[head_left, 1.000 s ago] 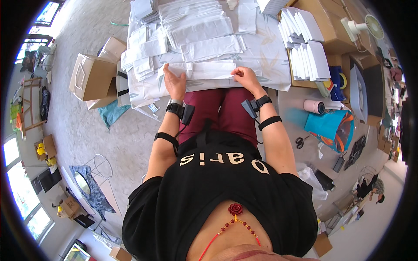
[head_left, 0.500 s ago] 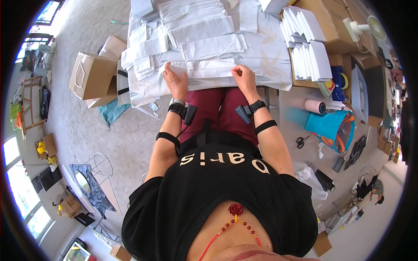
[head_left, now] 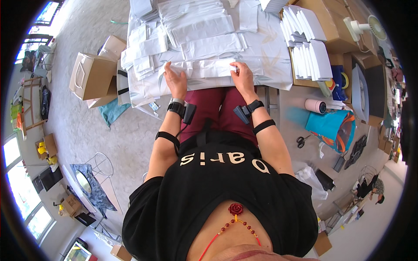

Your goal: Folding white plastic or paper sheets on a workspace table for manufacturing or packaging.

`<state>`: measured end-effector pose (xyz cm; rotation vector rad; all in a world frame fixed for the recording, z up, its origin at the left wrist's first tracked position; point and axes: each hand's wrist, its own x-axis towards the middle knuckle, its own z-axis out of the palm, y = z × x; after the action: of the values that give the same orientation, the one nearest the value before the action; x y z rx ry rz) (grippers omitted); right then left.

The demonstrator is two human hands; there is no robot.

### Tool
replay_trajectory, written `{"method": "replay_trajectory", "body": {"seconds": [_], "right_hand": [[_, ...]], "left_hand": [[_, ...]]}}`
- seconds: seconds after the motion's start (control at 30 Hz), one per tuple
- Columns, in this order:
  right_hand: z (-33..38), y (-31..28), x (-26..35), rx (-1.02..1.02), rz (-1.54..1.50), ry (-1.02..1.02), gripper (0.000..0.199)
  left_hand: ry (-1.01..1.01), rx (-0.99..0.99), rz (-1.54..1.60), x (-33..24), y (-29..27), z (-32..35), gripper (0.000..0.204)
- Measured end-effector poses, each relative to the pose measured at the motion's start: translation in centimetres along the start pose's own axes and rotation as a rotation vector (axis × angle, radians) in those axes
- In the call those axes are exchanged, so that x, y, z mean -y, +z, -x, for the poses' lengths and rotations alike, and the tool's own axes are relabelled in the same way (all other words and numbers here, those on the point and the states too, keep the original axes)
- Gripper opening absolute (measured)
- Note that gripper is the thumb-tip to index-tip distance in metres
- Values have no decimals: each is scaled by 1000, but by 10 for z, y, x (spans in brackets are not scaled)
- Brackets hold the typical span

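A long, flat white strip (head_left: 211,68), like a thin paper or plastic sleeve, lies across the table's near edge between my hands. My left hand (head_left: 175,82) rests at its left end, fingers apart and touching it. At the other end my right hand (head_left: 243,79) pinches the strip's tip between thumb and fingers, a small white fold showing there. Just beyond lie more flat white sleeves (head_left: 213,46), and a thick layered pile of them (head_left: 198,28) spreads farther back. Smaller white pieces (head_left: 143,65) are heaped to the left.
A patterned cloth (head_left: 276,71) covers the table. Folded white stacks (head_left: 311,61) stand at the right beside cardboard boxes (head_left: 335,26) and a small fan (head_left: 365,28). A pink cup (head_left: 314,106), a blue bag (head_left: 328,128) and scissors (head_left: 301,142) are lower right. More cartons (head_left: 93,76) stand left.
My right hand has shifted slightly left, and its fingers now pinch the strip's right end with a small white fold. My left hand stays almost where it was.
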<state>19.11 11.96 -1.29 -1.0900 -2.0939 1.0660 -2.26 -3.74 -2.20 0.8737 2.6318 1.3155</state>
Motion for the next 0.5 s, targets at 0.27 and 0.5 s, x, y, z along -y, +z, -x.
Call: {"method": "replay_trajectory", "body": {"seconds": [0.27, 0.5], "right_hand": [[-5, 6, -10, -11, 56, -47, 35], [-5, 16, -21, -61, 162, -146, 39]], "left_hand": [[-4, -36, 35, -5, -5, 5, 67], [-1, -50, 45, 1, -10, 7, 66]]}}
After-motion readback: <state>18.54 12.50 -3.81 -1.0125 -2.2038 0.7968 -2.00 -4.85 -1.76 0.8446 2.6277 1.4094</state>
